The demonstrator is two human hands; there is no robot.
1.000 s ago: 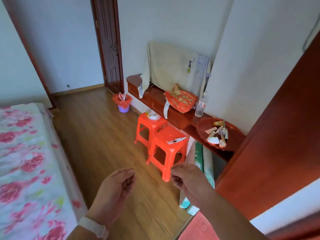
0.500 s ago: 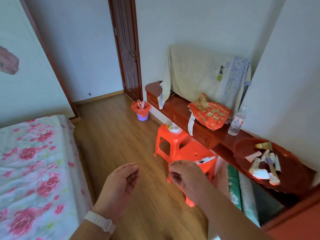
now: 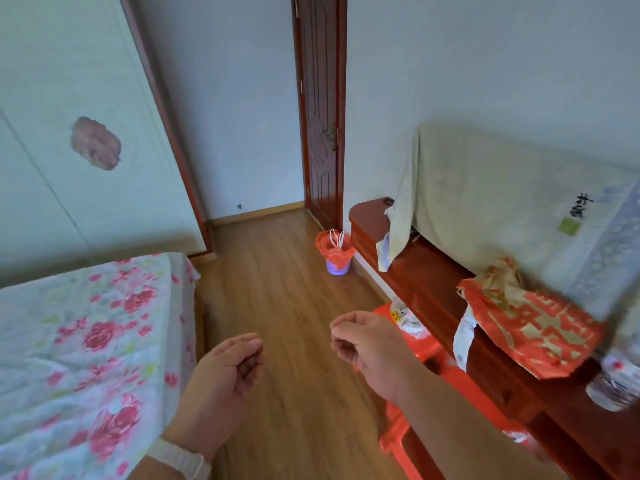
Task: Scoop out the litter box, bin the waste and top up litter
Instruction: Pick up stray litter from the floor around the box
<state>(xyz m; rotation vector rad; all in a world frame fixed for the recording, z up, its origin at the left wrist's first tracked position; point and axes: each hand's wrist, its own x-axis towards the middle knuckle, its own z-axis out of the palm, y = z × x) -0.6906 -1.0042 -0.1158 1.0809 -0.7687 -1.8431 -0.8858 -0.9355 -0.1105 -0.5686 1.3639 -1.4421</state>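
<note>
Head view looks down a bedroom with a wooden floor (image 3: 277, 306) running between a bed (image 3: 86, 341) on the left, spread with a rose-print sheet, and a long red-brown cabinet (image 3: 433, 289) along the right wall. A white wardrobe (image 3: 69, 168) with a flower motif stands behind the bed, and a dark red door (image 3: 320, 116) sits in the far corner. A pale cloth (image 3: 502, 202) drapes over something standing on the cabinet; in front of it lies a red and gold bag (image 3: 530, 327), with a plastic bottle (image 3: 613, 379) at the right edge. Orange stools (image 3: 433, 358) stand against the cabinet front, partly hidden by the right forearm. The small bin (image 3: 336, 254), purple with a red liner, stands on the floor by the door, just beside the cabinet's end and well apart from both hands. No litter box or scoop shows. The left hand (image 3: 225, 375), a white band at its wrist, hangs over the floor with fingers loosely curled, holding nothing. The right hand (image 3: 367, 344) is likewise loosely curled and holds nothing.
</note>
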